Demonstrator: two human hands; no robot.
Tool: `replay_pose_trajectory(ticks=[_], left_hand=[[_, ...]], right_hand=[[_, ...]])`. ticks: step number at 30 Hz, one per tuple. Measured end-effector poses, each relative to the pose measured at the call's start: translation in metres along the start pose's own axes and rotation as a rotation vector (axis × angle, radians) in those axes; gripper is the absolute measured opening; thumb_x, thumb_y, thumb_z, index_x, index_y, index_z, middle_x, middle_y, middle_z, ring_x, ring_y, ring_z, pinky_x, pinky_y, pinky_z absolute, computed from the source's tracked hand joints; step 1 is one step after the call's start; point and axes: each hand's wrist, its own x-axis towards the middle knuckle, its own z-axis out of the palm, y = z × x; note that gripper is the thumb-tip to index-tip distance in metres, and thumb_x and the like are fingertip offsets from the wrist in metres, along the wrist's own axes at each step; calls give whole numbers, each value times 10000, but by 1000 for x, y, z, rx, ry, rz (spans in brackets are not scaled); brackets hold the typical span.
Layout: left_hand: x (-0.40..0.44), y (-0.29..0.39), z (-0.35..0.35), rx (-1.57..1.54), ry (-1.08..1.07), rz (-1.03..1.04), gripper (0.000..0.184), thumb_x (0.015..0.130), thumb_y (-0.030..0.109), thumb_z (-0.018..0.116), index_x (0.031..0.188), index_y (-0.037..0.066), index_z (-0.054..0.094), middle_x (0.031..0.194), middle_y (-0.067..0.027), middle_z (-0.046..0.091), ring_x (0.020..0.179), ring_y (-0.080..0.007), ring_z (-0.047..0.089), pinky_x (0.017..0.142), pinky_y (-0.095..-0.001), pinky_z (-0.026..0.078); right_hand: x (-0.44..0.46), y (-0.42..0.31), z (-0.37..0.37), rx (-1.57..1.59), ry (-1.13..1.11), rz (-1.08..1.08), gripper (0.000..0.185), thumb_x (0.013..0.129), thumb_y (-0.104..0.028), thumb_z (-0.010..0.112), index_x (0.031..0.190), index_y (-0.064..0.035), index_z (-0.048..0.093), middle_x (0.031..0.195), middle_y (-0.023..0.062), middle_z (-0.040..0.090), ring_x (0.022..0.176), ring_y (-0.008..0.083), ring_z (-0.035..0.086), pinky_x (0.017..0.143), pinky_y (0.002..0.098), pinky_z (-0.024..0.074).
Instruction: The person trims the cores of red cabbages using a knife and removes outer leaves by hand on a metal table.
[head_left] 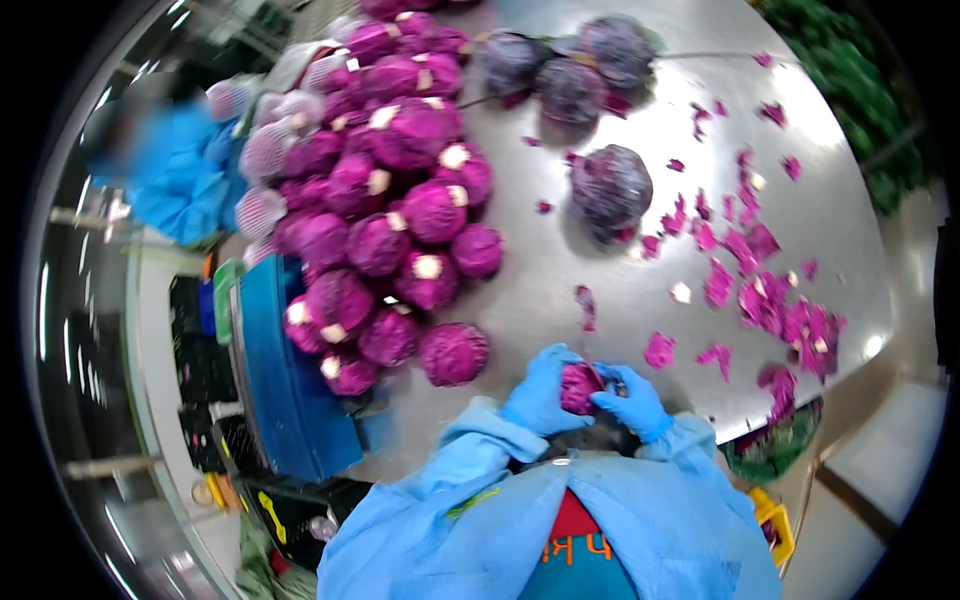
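Observation:
My left hand (pixel 548 392), in a blue glove, is closed round the left side of a small purple cabbage (pixel 577 388) close to my body. On the cabbage's right side is my right hand (pixel 634 402), also gloved in blue, its fingers curled. A thin dark object, perhaps a knife, shows between the right fingers and the cabbage, too small to make out for certain. A purple leaf scrap (pixel 586 308) lies just beyond my hands. Further off on the metal table (pixel 540 240) sits a dark, untrimmed cabbage (pixel 611 193).
Many bright purple cabbages (pixel 378 243) are heaped at the left. Several dark cabbages (pixel 572 90) stand at the back. Leaf scraps (pixel 765 300) cover the right side. A blue bin (pixel 290 370) is at the left edge, and a person (pixel 180 170) in blue stands beyond it.

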Motion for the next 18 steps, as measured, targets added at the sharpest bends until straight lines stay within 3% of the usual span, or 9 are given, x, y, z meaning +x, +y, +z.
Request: replay_pose_trajectory(ticks=[2, 6, 7, 10, 11, 14, 16, 17, 18], left_hand=[[3, 4, 3, 14, -24, 35, 882, 543, 345, 861, 1274, 87, 439, 1309, -251, 384, 1210, -452, 408, 1034, -480, 367], [8, 23, -2, 104, -77, -58, 882, 553, 349, 843, 1299, 90, 451, 1301, -248, 412, 1175, -432, 445, 999, -468, 400], [9, 23, -2, 106, -62, -49, 877, 553, 344, 845, 1296, 89, 455, 1301, -244, 413, 1178, -429, 445, 1005, -463, 398], [3, 21, 3, 51, -3, -28, 867, 551, 322, 854, 1289, 85, 466, 1301, -234, 414, 1190, -416, 445, 1021, -448, 391], [0, 17, 5, -3, 35, -22, 868, 548, 310, 859, 1288, 82, 468, 1302, -230, 413, 1194, -408, 444, 1026, -441, 388], [-9, 2, 9, -336, 171, -62, 834, 586, 235, 883, 1287, 72, 461, 1280, -163, 468, 1182, -298, 482, 1029, -392, 396], [-14, -1, 11, -637, 213, -238, 793, 624, 202, 879, 1281, 63, 457, 1260, -128, 499, 1162, -245, 499, 1024, -372, 404], [-13, 4, 8, -837, 255, -308, 750, 665, 160, 862, 1282, 55, 449, 1239, -90, 527, 1143, -201, 511, 1017, -354, 411], [-7, -1, 9, -861, 300, -330, 792, 631, 208, 890, 1271, 47, 452, 1186, -94, 545, 1100, -199, 537, 987, -351, 439]], right_hand=[[3, -12, -1, -187, 64, 119, 559, 741, -361, 806, 1148, -29, 615, 980, 60, 652, 871, 136, 583, 807, 290, 487], [9, -15, -3, 107, 85, 135, 468, 774, -352, 778, 1090, -36, 639, 833, 24, 633, 735, 112, 560, 681, 288, 489], [13, -9, -4, 32, 103, 186, 372, 804, -334, 744, 1015, -46, 639, 738, 48, 621, 631, 162, 573, 587, 324, 477], [18, 18, -5, -504, 318, -246, 237, 827, -243, 721, 985, -78, 654, 657, 30, 563, 561, 113, 534, 516, 306, 450], [15, 11, -7, -474, 310, -254, 230, 849, -294, 670, 845, -78, 591, 680, 134, 583, 585, 303, 591, 537, 399, 461], [10, 15, -29, -665, 489, -277, 216, 848, -299, 671, 849, -92, 613, 683, 124, 599, 589, 291, 606, 548, 407, 476], [1, 15, -59, -712, 581, -213, 288, 847, -310, 684, 1074, -136, 654, 759, 120, 656, 639, 282, 641, 585, 388, 506], [-5, 16, -74, -786, 646, -240, 459, 849, -331, 685, 1262, -163, 578, 798, 109, 676, 661, 272, 654, 600, 380, 512], [-13, -8, -81, -845, 622, -28, 569, 846, -308, 696, 1358, -159, 497, 882, 104, 697, 690, 260, 667, 628, 371, 523]])
